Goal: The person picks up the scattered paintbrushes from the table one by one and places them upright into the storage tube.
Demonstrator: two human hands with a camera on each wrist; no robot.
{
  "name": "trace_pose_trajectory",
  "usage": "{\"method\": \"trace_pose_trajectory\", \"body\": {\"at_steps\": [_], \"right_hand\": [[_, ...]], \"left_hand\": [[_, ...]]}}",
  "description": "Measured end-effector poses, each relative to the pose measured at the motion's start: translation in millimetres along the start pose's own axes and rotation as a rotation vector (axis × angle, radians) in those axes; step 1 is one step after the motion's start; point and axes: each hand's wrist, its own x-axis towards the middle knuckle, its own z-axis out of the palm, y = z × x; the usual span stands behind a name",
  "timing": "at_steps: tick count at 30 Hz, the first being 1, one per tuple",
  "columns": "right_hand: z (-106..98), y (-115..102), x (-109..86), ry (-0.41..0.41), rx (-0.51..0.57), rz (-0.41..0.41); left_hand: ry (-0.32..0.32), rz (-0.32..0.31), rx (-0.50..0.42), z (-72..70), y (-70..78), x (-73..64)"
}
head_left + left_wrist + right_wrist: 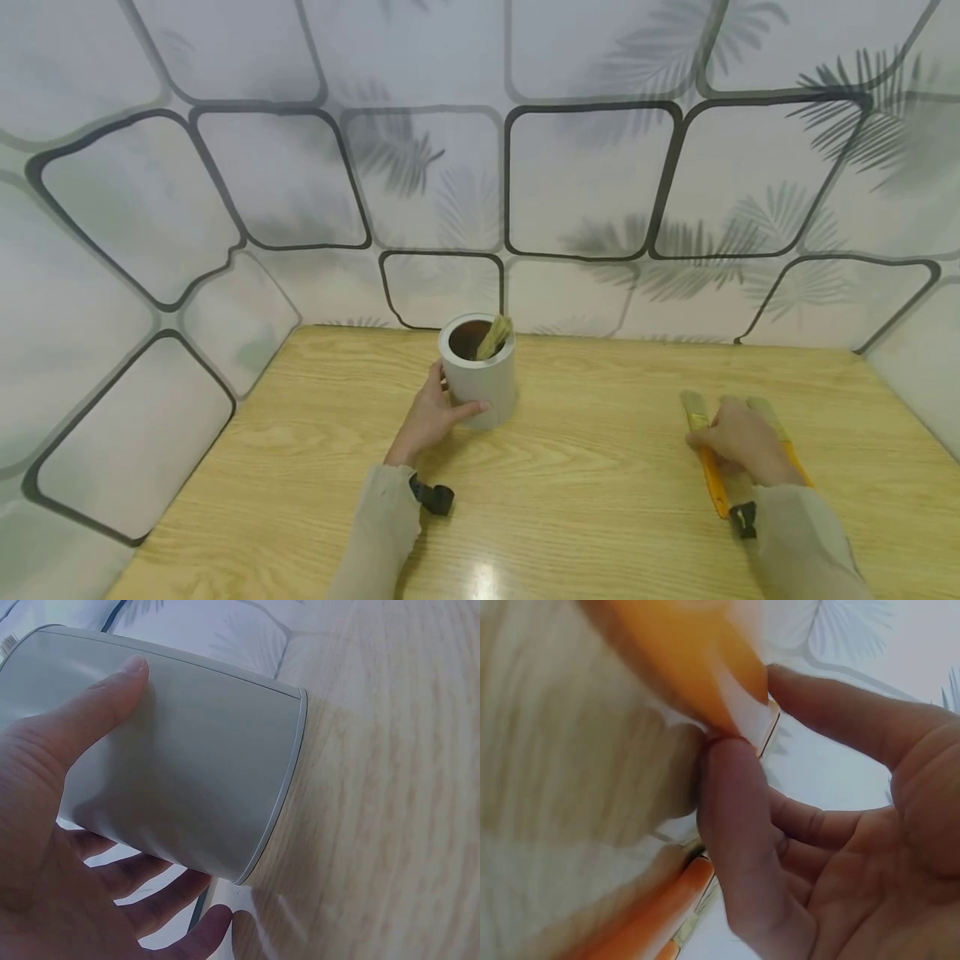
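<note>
A light grey can (480, 387) stands upright on the wooden table toward the back. One paintbrush (492, 337) leans inside it, bristles up above the rim. My left hand (435, 412) holds the can from its left, thumb across the front; the left wrist view shows fingers spread round the grey wall (187, 757). On the right side of the table, my right hand (738, 437) pinches a paintbrush (708, 467) with an orange handle between thumb and forefinger. Beside it lies another orange-handled paintbrush (768, 417), and bristles of a third show behind the hand.
The wood-grain table (570, 500) meets a wall (585, 183) with a leaf-and-stone pattern at the back and left. A dark strap device (435, 497) sits on my left wrist, another (744, 518) on the right.
</note>
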Motion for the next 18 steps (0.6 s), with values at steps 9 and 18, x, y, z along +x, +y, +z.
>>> {"method": "trace_pose_trajectory", "body": {"at_steps": [9,18], "right_hand": [[0.3,-1.5,2.5,0.014,-0.033,-0.007],[3.5,2.7,6.4,0.066,-0.073,-0.072]], "left_hand": [[0.000,0.007,-0.005,-0.9,-0.1,0.8],[-0.004,0.002,-0.016,0.1,-0.5,0.7]]}}
